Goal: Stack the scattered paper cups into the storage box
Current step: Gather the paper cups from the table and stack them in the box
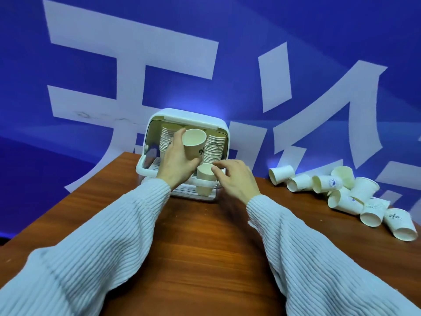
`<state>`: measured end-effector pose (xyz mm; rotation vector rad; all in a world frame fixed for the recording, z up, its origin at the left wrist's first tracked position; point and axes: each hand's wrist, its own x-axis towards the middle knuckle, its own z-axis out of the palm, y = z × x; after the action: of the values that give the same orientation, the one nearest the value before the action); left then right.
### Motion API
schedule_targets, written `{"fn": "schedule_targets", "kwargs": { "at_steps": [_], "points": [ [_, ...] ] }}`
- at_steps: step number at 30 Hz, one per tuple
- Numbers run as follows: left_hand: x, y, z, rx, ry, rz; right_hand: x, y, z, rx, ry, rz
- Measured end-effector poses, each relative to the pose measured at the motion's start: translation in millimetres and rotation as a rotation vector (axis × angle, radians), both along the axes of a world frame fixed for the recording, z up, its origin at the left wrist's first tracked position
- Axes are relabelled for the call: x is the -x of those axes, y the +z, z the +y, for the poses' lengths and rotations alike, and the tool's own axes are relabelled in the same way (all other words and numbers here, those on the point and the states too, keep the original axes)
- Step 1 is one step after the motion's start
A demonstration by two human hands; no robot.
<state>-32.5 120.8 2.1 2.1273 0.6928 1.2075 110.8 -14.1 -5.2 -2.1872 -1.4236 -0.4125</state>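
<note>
Head: "o/o"-marked paper cup (194,144)

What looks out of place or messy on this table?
The loose paper cups at the right are tipped on their sides in a jumbled heap, unlike the neat stacks inside the storage box. One cup stands alone at the box's front, touched by the right hand.

Glossy wood table (205,247) (ribbed knit sleeves (102,242))
</note>
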Motion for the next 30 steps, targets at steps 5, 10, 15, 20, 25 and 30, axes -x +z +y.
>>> {"fn": "schedule_targets", "kwargs": {
  "at_steps": [5,10,15,20,25,30],
  "points": [
    [-37,5,-8,-0.048,-0.059,0.071,-9,3,-28,-0.09,0.024,0.058],
    [-53,-9,-12,-0.144,0.022,0.615,-24,-6,-58,-0.074,-0.011,0.116],
    [-50,-22,-17,-0.326,0.113,0.879,-37,-15,-78,-0.113,-0.05,0.224],
    [-69,-18,-54,-0.63,0.074,0.423,-55,-29,-98,-0.149,-0.093,0.312],
    [-119,-31,-116,-0.618,-0.148,0.326,-82,-41,-122,-0.189,-0.165,0.373],
    [-175,-54,-151,-0.371,-0.261,0.349,-121,-50,-161,-0.215,-0.284,0.388]
  ]
}}
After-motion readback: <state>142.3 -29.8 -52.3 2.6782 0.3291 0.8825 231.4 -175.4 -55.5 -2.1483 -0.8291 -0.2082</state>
